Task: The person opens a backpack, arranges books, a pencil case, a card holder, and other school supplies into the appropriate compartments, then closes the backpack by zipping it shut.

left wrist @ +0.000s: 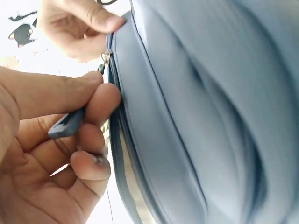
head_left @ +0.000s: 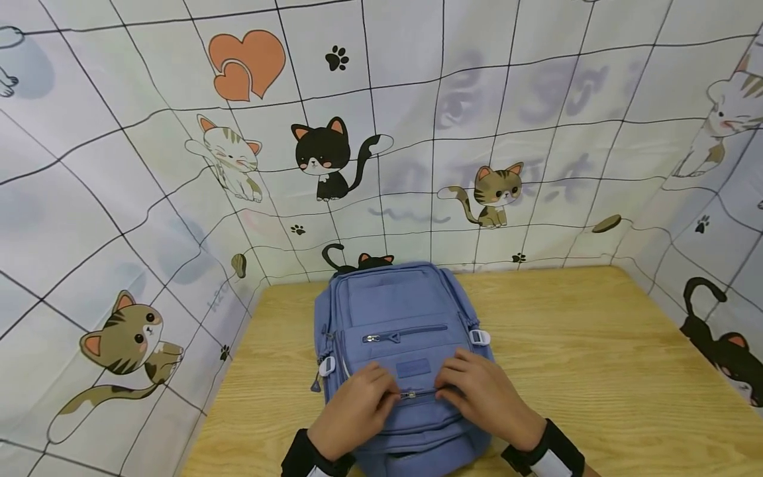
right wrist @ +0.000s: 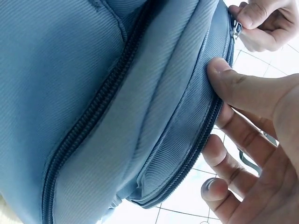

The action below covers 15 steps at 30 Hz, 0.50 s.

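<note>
A blue backpack (head_left: 393, 298) lies front side up on the table, its lower front pocket between both hands. My left hand (head_left: 360, 404) pinches the dark blue zipper pull (left wrist: 67, 125) between thumb and index finger, the other fingers curled below. Just beyond those fingertips sits the metal zipper slider (left wrist: 106, 57). Below the left hand, a pale strip shows between the zipper's edges in the left wrist view. To the right of the slider, my right hand (head_left: 485, 397) pinches the pocket's zippered edge (right wrist: 198, 149), thumb on the front fabric and fingers behind.
The wooden table (head_left: 596, 344) extends on both sides of the backpack. A second zipper (head_left: 405, 334) crosses higher on the front, above a small label patch (head_left: 413, 367). White buckles (head_left: 479, 338) sit at the sides. Cat-patterned cloth (head_left: 411, 165) hangs around the table.
</note>
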Motion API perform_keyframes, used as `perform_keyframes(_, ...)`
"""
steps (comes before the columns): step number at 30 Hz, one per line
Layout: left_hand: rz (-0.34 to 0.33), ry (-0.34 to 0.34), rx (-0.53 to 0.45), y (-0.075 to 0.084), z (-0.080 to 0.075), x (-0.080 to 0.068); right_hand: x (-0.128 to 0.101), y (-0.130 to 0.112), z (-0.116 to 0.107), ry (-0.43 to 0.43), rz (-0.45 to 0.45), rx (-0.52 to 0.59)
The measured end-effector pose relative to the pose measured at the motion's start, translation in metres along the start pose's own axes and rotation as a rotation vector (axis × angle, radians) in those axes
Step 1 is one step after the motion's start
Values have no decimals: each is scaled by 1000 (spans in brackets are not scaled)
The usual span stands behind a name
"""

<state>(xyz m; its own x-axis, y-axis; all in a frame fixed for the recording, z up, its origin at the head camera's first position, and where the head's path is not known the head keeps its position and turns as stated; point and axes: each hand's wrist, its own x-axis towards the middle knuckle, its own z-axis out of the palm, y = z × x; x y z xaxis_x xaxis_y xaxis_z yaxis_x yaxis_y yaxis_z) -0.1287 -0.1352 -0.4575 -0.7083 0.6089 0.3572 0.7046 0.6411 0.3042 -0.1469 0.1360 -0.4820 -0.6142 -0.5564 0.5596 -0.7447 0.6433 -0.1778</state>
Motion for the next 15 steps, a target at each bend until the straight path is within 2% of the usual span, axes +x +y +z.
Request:
perform_keyframes(3,-27,21,-31,-6,-6,-7,0,0,0,14,8,7)
perform_keyframes(9,-91,20,-99,-22,-21,-23,-1,0,2,36,15,21)
perform_keyframes(15,-136,46,-115,-40,-31,-33,-2,0,2,43,16,31)
